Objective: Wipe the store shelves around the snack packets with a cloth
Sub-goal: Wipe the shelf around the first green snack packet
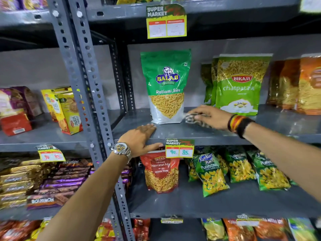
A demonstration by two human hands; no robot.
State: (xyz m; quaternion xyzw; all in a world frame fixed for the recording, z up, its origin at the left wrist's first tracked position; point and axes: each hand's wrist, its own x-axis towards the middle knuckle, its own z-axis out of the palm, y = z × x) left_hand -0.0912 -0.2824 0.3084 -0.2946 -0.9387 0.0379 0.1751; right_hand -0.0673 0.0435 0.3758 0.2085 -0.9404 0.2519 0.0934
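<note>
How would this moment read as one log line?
wiping shelf | right hand holds cloth beside Balaji packet | left hand braces shelf edge

A yellow price tag point(179, 148) marked 90 and 85 hangs at centre. A second tag point(166, 21) hangs higher up. Yellow biscuit boxes point(65, 108) stand at left; chocolate bars point(57, 185) lie stacked below them.

green packet point(166, 86): "balaji ratlami sev"; price tag point(179, 148): "90", "85".

A shop: grey slotted-steel shelves point(208, 134) stocked with snack packets point(166, 86), with "Super Market" price tags point(179, 148) clipped on.
</note>
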